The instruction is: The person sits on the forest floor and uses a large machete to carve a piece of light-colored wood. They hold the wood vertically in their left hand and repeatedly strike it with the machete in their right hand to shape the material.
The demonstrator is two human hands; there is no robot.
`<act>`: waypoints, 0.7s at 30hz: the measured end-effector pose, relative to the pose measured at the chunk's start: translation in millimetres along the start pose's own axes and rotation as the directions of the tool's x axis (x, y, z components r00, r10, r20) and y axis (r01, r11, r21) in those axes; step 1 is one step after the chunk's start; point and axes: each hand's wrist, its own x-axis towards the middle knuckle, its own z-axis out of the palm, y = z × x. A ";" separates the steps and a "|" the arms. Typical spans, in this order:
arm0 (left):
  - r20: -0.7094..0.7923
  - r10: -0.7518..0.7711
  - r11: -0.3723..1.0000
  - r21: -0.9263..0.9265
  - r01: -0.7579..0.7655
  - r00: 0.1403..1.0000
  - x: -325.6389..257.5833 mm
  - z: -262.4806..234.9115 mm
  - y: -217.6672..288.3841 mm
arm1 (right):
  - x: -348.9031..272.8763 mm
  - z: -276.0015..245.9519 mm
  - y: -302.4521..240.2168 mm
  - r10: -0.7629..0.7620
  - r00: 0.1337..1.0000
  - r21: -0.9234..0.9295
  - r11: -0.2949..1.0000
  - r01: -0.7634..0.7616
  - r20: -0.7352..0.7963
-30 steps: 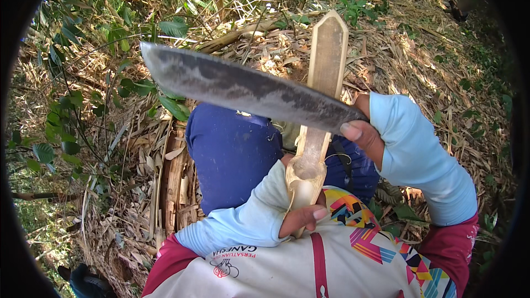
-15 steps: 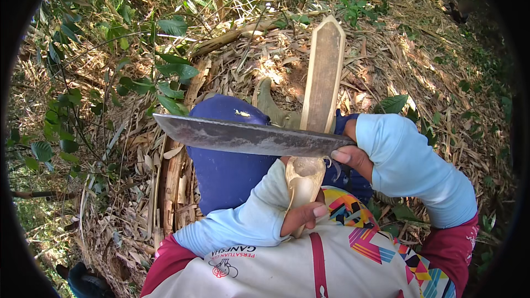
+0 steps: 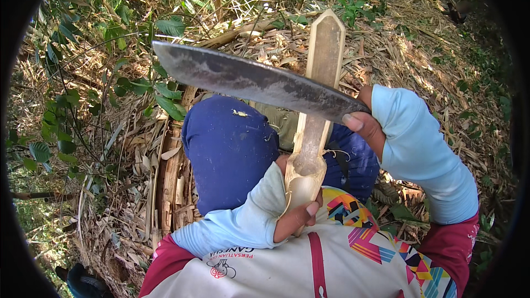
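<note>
brown litter (image 3: pixel 397 72) of dry leaves covers the ground all round, with a green plant (image 3: pixel 165 107) rising through it from 9 to 10 o'clock. a white jacket (image 3: pixel 254 273) with maroon arms and a bright patterned panel fills 6 o'clock. blue trousers (image 3: pixel 229 143) show above it, one knee bent toward 9 o'clock, the other leg at 4. a split log (image 3: pixel 168 187) lies at 8 o'clock, beside the nearer knee. pale blue sleeves (image 3: pixel 425 143) run down onto both hands.

the blade (image 3: pixel 248 77), broad and dark with pale streaks, slants with its tip at 10 o'clock and its root at 3. it crosses over the wood (image 3: pixel 312 133), a long pale piece with its point at 1 o'clock and a scooped hollow toward 5. from above it is hard to say whether the two touch.

the right hand (image 3: pixel 369 127), at 3 o'clock, is clamped on the blade's root, thumb along its near face. the left hand (image 3: pixel 298 221), at 5 o'clock, is wrapped tight round the wood's lower end. a yellow chip (image 3: pixel 240 113) sits on the 9 o'clock knee.
</note>
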 end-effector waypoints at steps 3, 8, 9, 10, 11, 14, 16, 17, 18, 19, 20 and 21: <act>-0.030 -0.023 1.000 0.014 0.023 0.999 -0.4 2.6 -0.4 | -2.5 3.8 -1.5 -0.014 0.997 0.033 0.999 0.012 0.082; -0.028 0.005 1.000 0.028 -0.004 1.000 -2.0 3.0 -3.1 | -1.3 2.1 -0.3 0.040 0.996 0.060 0.997 -0.045 0.085; -0.027 0.002 0.999 0.032 -0.001 1.000 -2.6 3.0 -3.8 | -1.7 2.1 -1.1 0.075 0.993 0.083 0.993 -0.082 0.091; -0.027 0.000 0.999 0.037 0.001 1.000 -2.5 2.8 -3.8 | -1.5 1.6 -2.1 0.108 0.989 0.105 0.987 -0.118 0.097; -0.026 0.002 1.000 0.030 -0.002 1.000 -2.4 2.7 -4.5 | -1.7 1.0 -2.9 0.141 0.985 0.127 0.980 -0.154 0.103; -0.034 0.005 1.000 0.017 -0.005 0.999 -2.2 2.6 -5.7 | -11.7 11.1 -2.8 -0.040 0.983 0.068 0.997 0.028 0.181; -0.046 0.005 1.000 0.022 -0.004 0.999 -1.6 3.5 -3.0 | -7.2 7.7 -3.1 0.025 0.986 0.098 0.994 -0.042 0.165; -0.049 0.004 1.000 0.031 -0.002 0.999 -2.4 4.1 -3.3 | -4.2 5.2 -3.5 0.058 0.986 0.114 0.991 -0.077 0.159; -0.052 0.003 0.999 0.041 -0.001 0.999 -3.3 4.5 -3.7 | -1.5 3.1 -3.9 0.127 0.978 0.148 0.977 -0.152 0.165; -0.047 0.005 0.999 0.054 -0.002 0.999 -2.6 5.1 -2.2 | -3.6 4.4 -1.7 0.069 0.988 0.119 0.989 -0.086 0.141; -0.042 0.000 0.999 0.054 0.002 0.999 -1.7 5.1 -1.6 | -7.7 8.1 2.1 0.009 0.993 0.088 0.996 -0.019 0.119; -0.037 -0.005 0.999 0.054 0.007 0.999 -0.5 4.6 -1.7 | -11.0 9.8 3.4 -0.052 0.994 0.056 0.997 0.047 0.099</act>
